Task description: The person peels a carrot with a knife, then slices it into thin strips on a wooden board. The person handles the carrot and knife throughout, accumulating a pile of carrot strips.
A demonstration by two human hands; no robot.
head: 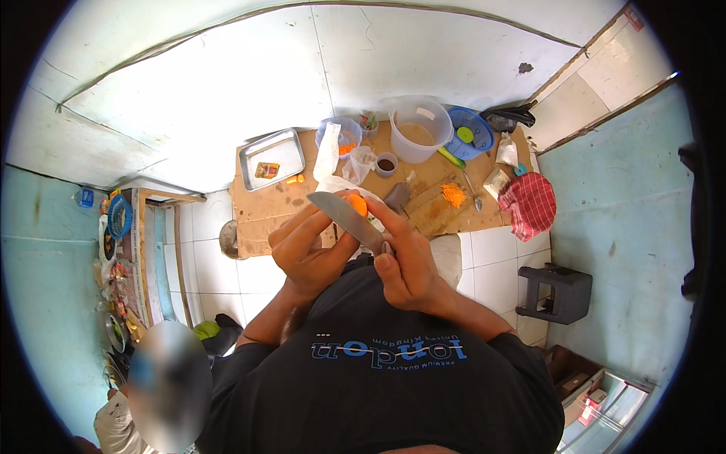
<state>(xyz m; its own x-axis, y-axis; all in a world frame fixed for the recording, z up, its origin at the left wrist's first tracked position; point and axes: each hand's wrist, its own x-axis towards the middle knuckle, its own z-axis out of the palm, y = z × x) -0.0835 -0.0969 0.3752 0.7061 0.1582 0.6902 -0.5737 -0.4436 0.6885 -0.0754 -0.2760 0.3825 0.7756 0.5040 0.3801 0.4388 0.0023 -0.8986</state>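
Raised close before my chest, my right hand (411, 264) grips the handle of a kitchen knife (347, 220), its broad blade pointing up and left. My left hand (312, 244) is closed around a piece of carrot (357, 205), whose orange end shows just behind the blade. Beyond the hands, a heap of cut carrot strips (453, 194) lies on a wooden cutting board (434, 209). More carrot pieces (347, 148) are in a translucent bowl (326, 131), and small carrot ends (295, 179) lie beside a metal tray (247, 173).
Flattened cardboard (255, 218) covers the low work surface. A large plastic bucket (400, 144), a blue basket (482, 133), a cup of dark liquid (386, 165) and a red checked cloth (530, 207) stand or lie there. A black stool (573, 295) is at the right; a person (167, 386) is at the lower left.
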